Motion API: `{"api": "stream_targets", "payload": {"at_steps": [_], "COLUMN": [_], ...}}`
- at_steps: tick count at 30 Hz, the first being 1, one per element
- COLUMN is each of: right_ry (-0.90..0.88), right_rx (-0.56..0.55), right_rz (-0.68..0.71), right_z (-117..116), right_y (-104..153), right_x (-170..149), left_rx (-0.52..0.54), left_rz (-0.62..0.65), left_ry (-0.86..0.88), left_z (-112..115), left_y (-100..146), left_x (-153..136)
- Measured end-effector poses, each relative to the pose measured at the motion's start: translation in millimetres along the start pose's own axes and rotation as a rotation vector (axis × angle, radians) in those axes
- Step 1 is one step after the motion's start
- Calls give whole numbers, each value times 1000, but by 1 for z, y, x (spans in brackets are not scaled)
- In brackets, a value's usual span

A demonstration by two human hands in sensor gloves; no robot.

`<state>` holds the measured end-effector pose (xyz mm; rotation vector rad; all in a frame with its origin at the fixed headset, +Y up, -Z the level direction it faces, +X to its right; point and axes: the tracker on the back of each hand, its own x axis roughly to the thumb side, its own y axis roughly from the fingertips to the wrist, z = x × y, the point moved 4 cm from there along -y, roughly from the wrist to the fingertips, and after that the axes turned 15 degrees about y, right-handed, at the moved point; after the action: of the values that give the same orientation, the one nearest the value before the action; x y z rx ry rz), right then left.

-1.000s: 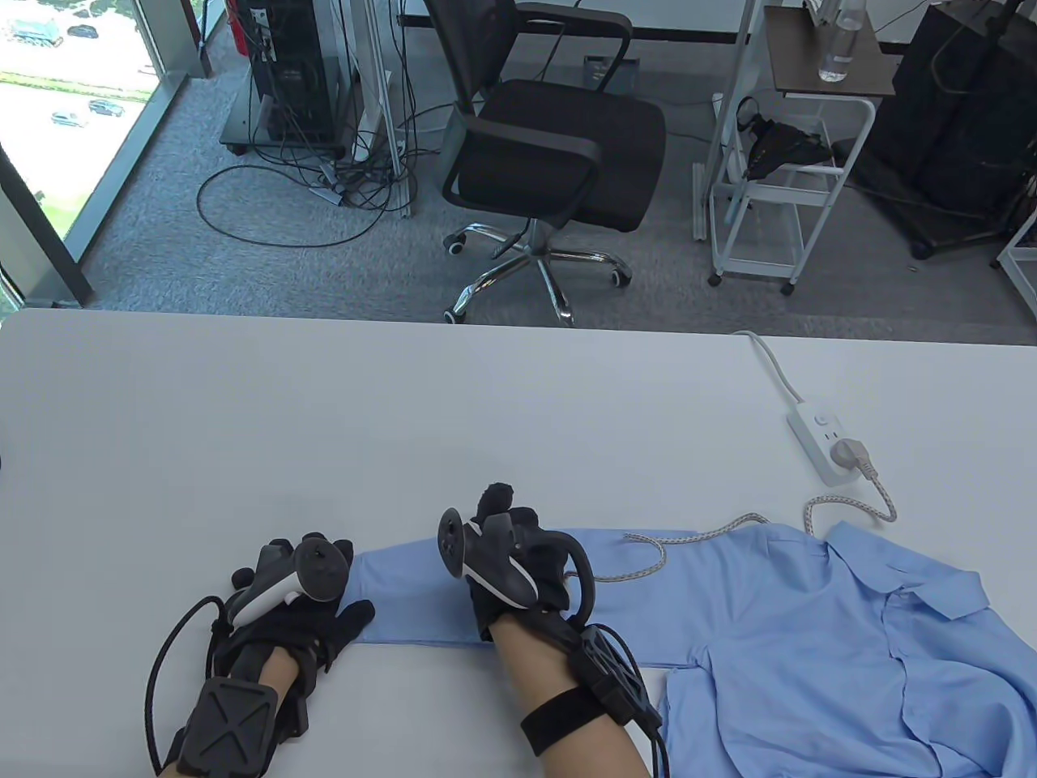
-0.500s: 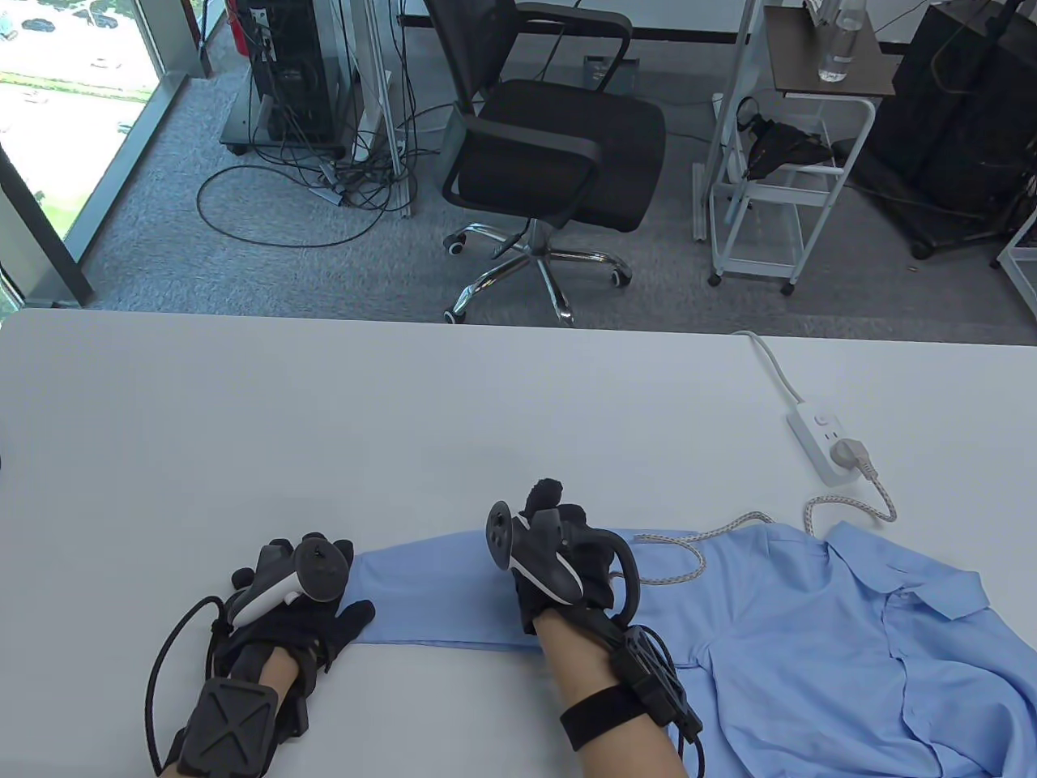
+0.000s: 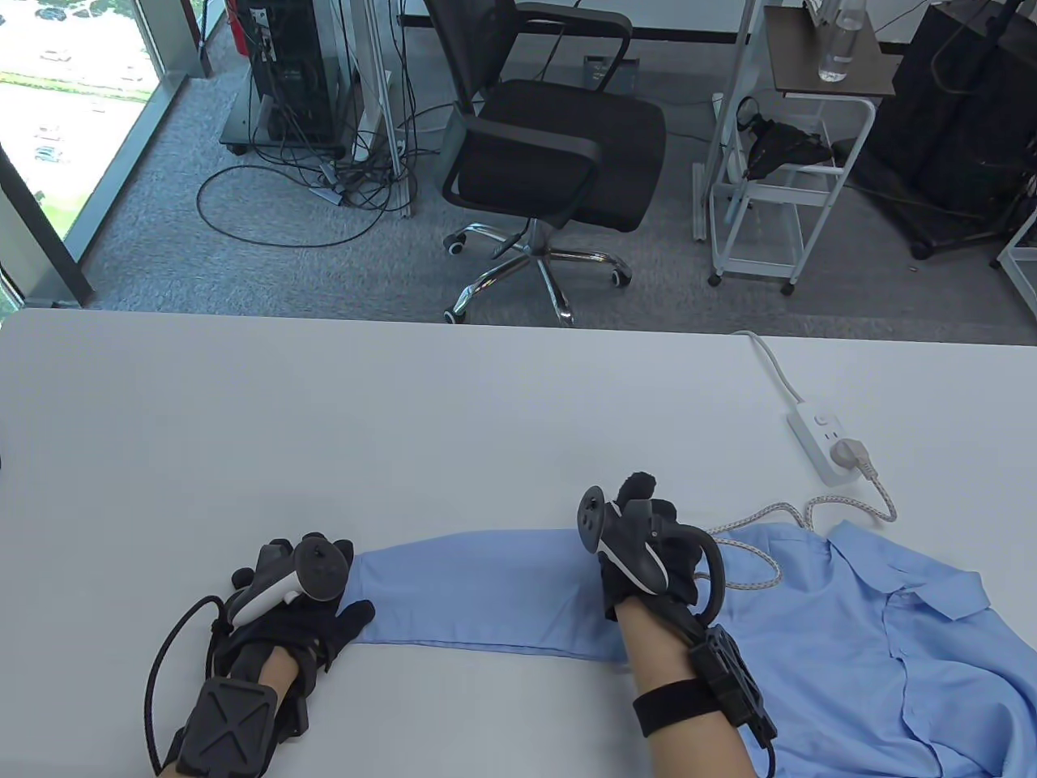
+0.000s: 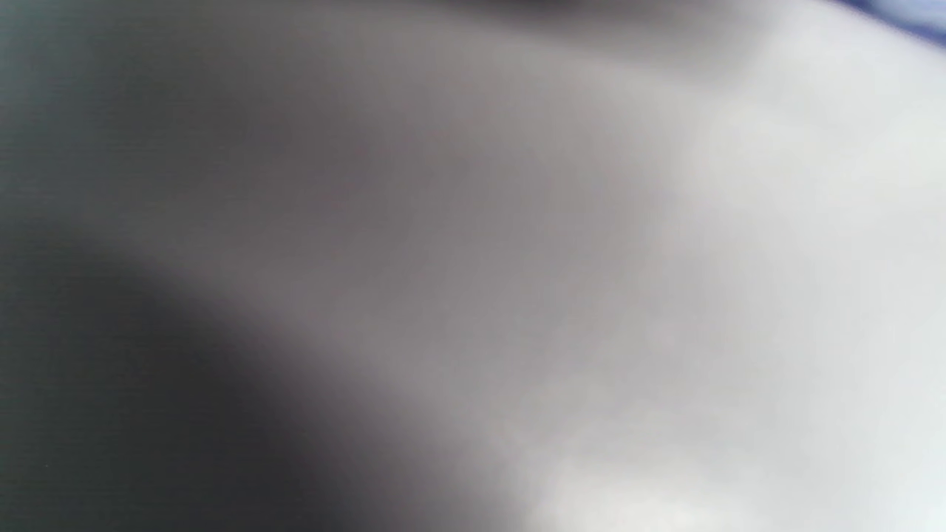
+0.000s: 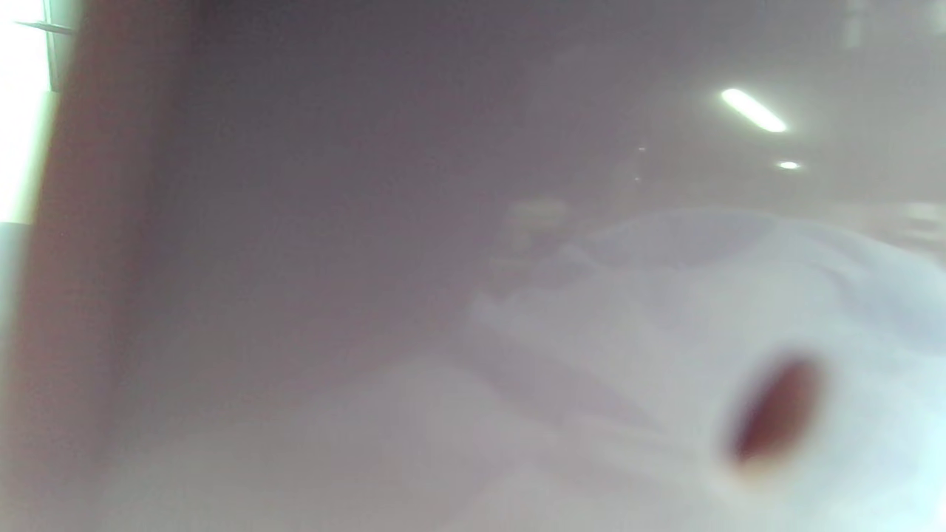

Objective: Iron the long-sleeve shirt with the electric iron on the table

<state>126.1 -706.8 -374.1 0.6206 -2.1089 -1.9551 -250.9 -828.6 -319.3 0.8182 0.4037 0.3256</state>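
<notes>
A light blue long-sleeve shirt lies on the white table at the right, its sleeve stretched flat to the left. My left hand rests flat, fingers spread, on the cuff end of the sleeve. My right hand is closed over the iron on the sleeve near the shoulder. The iron's body is hidden under the hand and tracker. Its braided cord runs from the hand across the shirt. Both wrist views are blurred; the right wrist view shows only pale blue cloth.
A white power strip with the iron's plug in it lies at the table's right, its white cable running off the far edge. An office chair and a white cart stand on the floor beyond the table.
My right hand has slid to the right along the sleeve, from near its middle to the shoulder end, and the cord has bunched up with it. My left hand has stayed still.
</notes>
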Motion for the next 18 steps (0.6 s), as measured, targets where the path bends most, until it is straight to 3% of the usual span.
{"api": "stream_targets", "payload": {"at_steps": [18], "right_ry": [44], "right_rx": [46], "right_rz": [-129], "right_z": [-36], "right_y": [-20], "right_x": [-66], "left_rx": [3], "left_rz": [1], "left_ry": [-2], "left_z": [0], "left_y": [0], "left_x": [0]}}
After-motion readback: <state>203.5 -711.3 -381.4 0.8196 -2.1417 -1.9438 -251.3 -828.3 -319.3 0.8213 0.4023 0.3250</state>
